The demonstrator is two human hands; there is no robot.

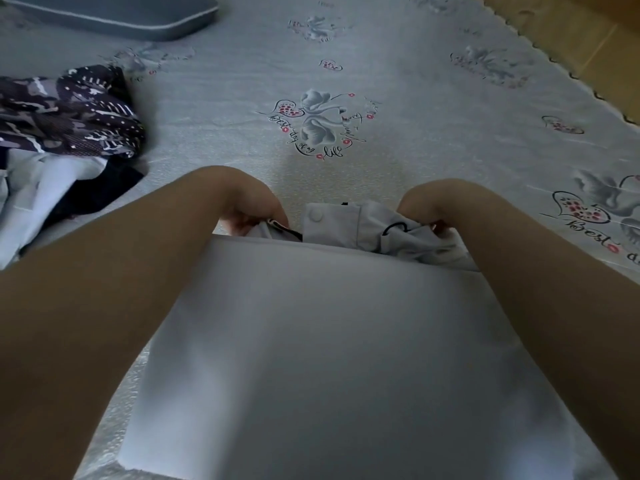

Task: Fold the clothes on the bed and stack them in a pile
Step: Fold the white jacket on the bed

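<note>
Pale grey cloth fills the near middle of the view: a garment point(332, 341) lies flat on the bed point(415, 81), its smooth folded panel spread between the two forearms. At its far edge the fabric bunches up, with a round snap button and a thin black cord showing. The left hand point(249, 209) is bent down at the wrist, and its grip is closed on the bunched cloth at the far left corner. The right hand point(429, 209) is bent the same way, its grip closed on the crumpled fabric at the far right corner.

To the left lies a heap point(62, 133) of unfolded clothes: a dark patterned piece on top, light blue and navy pieces under it, well apart from the garment. A grey pillow point(114, 15) sits at the far left of the bed. The bed cover is grey with printed flowers, hearts and script.
</note>
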